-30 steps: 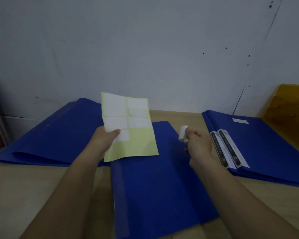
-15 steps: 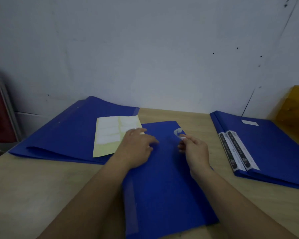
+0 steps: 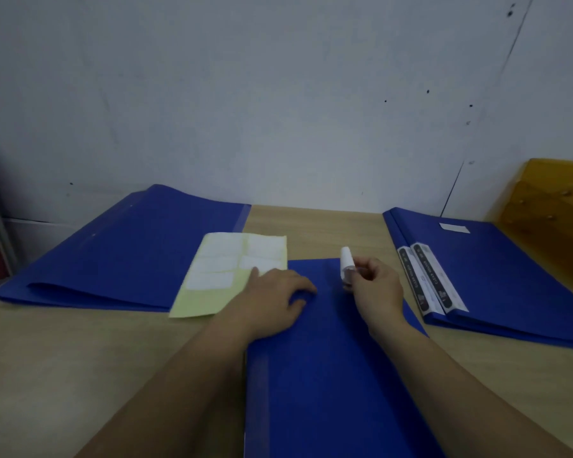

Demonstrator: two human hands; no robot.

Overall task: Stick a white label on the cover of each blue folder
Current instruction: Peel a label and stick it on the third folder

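Left hand [image 3: 272,292]: flat, fingers spread, pressing the middle folder [image 3: 331,365] near its top edge.
Right hand [image 3: 376,287]: grip pinching a curled white label [image 3: 345,263] above that cover.
Label sheet [image 3: 227,272]: on the tabletop [image 3: 80,358], overlapping the left folder [image 3: 129,256].
Right folder [image 3: 516,276]: already labelled.

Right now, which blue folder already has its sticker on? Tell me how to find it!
Start at the wooden table by the grey wall and look to its far right side, next to the yellow thing. The blue folder lying there is the one. Unlike the other two, it has a small white label on its cover and striped strips along its left edge.
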